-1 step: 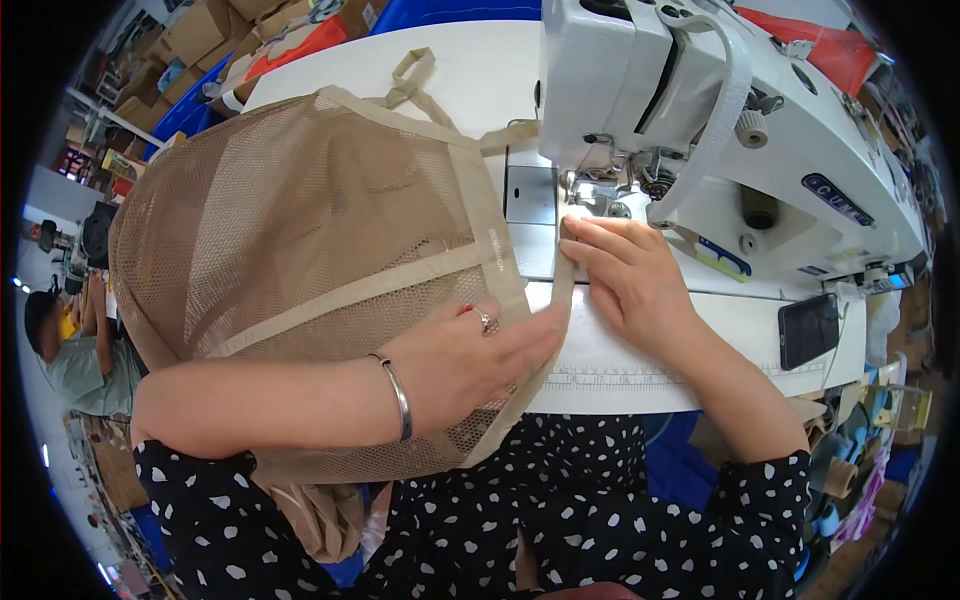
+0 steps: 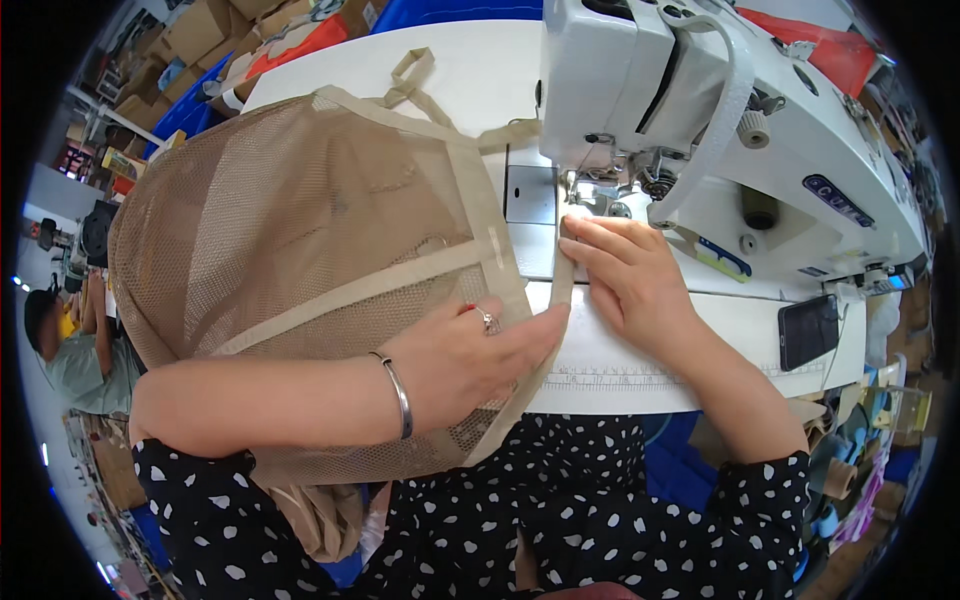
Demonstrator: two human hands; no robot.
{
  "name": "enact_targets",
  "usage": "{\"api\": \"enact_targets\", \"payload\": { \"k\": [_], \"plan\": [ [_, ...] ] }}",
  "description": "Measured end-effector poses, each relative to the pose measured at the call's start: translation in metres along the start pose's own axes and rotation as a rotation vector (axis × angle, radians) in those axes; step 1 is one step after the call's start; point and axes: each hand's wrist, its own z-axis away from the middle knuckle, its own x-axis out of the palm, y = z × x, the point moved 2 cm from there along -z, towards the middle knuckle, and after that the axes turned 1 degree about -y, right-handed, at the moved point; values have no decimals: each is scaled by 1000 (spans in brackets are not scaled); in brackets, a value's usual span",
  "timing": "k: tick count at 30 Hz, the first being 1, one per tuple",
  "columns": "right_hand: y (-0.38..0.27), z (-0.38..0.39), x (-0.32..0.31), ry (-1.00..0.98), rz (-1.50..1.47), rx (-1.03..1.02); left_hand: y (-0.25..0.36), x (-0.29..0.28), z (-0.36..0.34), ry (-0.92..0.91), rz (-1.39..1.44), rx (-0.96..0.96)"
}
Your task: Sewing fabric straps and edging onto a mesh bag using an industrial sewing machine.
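Note:
A tan mesh bag [image 2: 270, 210] with beige tape seams and looped straps spreads left of the white sewing machine [image 2: 610, 70]. A narrow beige strip [image 2: 562, 285] runs along its right side toward the presser foot [image 2: 568, 185]. My left hand [image 2: 475, 355], wearing a ring and a bangle, lies over the bag's lower right, fingers closed on the strip. My right hand [image 2: 630, 280] rests just in front of the presser foot, fingers stretched out with their tips on the strip; its thumb points down toward the white tabletop [image 2: 600, 350].
A black phone [image 2: 808, 330] lies at the table's right end, near a printed ruler scale. Blue bins [image 2: 440, 10] and cardboard boxes [image 2: 195, 30] stand behind the table. A person [image 2: 80, 360] works at another station on the left. Assorted spools and materials crowd the lower right.
The fingertips of my left hand have shifted very slightly up and right along the strip. My right hand and the machine look unchanged.

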Motion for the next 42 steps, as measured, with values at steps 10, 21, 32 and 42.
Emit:
{"api": "enact_targets", "payload": {
  "k": [10,21,32,42],
  "plan": [
    [2,2,-2,-11,-12,28,-19,2,-11,82,67,-26],
    [3,2,0,-9,34,95,-31,3,-25,52,22,-87],
    [1,0,0,1,82,135,-40,6,-35,147,-15,-151],
    [1,1,0,8,92,147,-48,3,-35,201,124,-96]
  ]
}}
